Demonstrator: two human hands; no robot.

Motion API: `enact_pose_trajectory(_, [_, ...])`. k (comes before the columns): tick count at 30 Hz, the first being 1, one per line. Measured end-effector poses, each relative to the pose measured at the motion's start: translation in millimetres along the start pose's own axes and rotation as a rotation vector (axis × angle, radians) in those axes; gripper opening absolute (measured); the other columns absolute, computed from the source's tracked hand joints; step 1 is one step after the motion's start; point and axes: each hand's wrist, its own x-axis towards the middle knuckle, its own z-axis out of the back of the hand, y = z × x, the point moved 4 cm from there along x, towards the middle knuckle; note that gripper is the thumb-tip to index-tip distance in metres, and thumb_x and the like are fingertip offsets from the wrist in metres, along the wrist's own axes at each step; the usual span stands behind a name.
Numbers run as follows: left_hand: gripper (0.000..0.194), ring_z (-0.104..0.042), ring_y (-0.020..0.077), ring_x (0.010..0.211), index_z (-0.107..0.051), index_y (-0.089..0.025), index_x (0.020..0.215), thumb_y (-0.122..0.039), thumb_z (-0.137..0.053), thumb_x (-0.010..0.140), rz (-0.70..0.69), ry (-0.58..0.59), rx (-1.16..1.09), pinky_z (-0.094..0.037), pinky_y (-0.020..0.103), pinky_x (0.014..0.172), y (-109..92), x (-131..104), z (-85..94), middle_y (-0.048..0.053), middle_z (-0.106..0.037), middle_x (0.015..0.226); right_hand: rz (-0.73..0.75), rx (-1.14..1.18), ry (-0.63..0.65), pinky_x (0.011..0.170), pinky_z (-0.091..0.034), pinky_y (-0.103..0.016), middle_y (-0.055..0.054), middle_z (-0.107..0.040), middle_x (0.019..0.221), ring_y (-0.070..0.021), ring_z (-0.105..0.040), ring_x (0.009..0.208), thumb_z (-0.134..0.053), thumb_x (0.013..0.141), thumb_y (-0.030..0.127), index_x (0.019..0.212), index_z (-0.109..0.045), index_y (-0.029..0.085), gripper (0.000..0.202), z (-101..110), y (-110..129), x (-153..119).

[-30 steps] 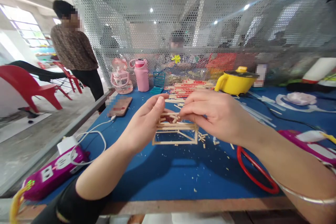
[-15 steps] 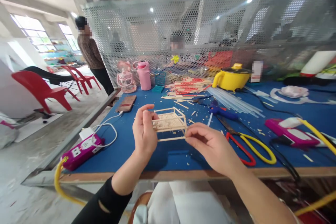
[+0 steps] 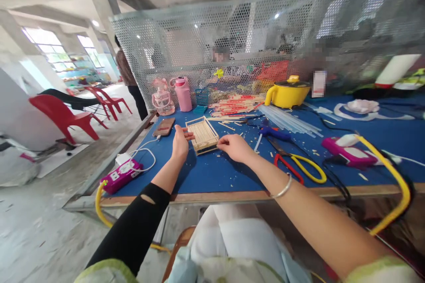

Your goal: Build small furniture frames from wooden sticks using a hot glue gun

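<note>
A small box-like model of pale wooden sticks [image 3: 203, 136], with a slatted panel and a raised rail frame, sits at the middle of the blue table. At its left side is my left hand [image 3: 181, 143], fingers stretched out and lying against or just beside it. My right hand [image 3: 232, 147] pinches at the model's near right corner with thumb and fingertips. Behind the model lies a pile of wooden sticks [image 3: 234, 105], many with red ends. To the right of my right hand are a blue glue gun [image 3: 275, 133] and scissors with red and yellow handles [image 3: 308, 166].
Clear glue sticks [image 3: 288, 120] lie before a yellow pot [image 3: 292, 93]. Purple power strips [image 3: 122, 176] with cords flank the work area. A phone [image 3: 164, 127], a pink bottle [image 3: 182, 94] and a clear jug [image 3: 162, 98] stand left, before a perforated metal screen [image 3: 186, 40].
The model has gone from being held up and tilted to lower and farther back at the table. My left fingers have loosened and straightened; my right hand has followed the corner.
</note>
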Motion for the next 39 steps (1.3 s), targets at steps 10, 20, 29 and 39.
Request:
enact_pose_trajectory(10, [0.033, -0.055, 0.0143, 0.063, -0.07, -0.014, 0.077, -0.046, -0.062, 0.08, 0.073, 0.538, 0.073, -0.041, 0.024, 0.057, -24, -145, -2.0, 0.003, -0.066, 0.068, 0.281, -0.083, -0.15, 0.072, -0.047, -0.028, -0.004, -0.062, 0.087, -0.0156, -0.059, 0.081, -0.05, 0.092, 0.017, 0.09, -0.065, 0.019, 0.015, 5, 31, -106])
enact_pose_trajectory(20, [0.029, -0.047, 0.0098, 0.056, -0.068, -0.014, 0.075, -0.043, -0.063, 0.081, 0.194, 0.746, -0.058, -0.034, 0.022, 0.054, -19, -165, -27.9, 0.001, -0.062, 0.063, 0.392, -0.267, -0.265, 0.067, -0.05, -0.031, -0.007, -0.064, 0.08, -0.0179, -0.06, 0.076, -0.047, 0.092, 0.014, 0.084, -0.066, 0.017, 0.021, 14, 21, -126])
enact_pose_trajectory(29, [0.028, -0.054, 0.0111, 0.061, -0.07, -0.015, 0.075, -0.043, -0.069, 0.076, 0.242, 0.732, -0.211, -0.044, 0.023, 0.062, -23, -169, -37.3, 0.003, -0.065, 0.067, 0.223, 0.15, -0.224, 0.075, -0.053, -0.025, -0.003, -0.068, 0.095, -0.0136, -0.064, 0.087, -0.049, 0.092, 0.02, 0.1, -0.063, 0.022, 0.016, 11, 16, -133])
enact_pose_trajectory(39, [0.023, -0.053, 0.0079, 0.057, -0.071, -0.014, 0.075, -0.035, -0.078, 0.068, 0.284, 0.508, -0.309, -0.043, 0.019, 0.056, -18, -155, -37.2, 0.0, -0.064, 0.061, -0.433, -0.493, -0.309, 0.078, -0.048, -0.043, -0.025, -0.065, 0.105, -0.0347, -0.062, 0.098, -0.058, 0.083, 0.035, 0.115, -0.059, 0.003, 0.045, 79, -85, -125])
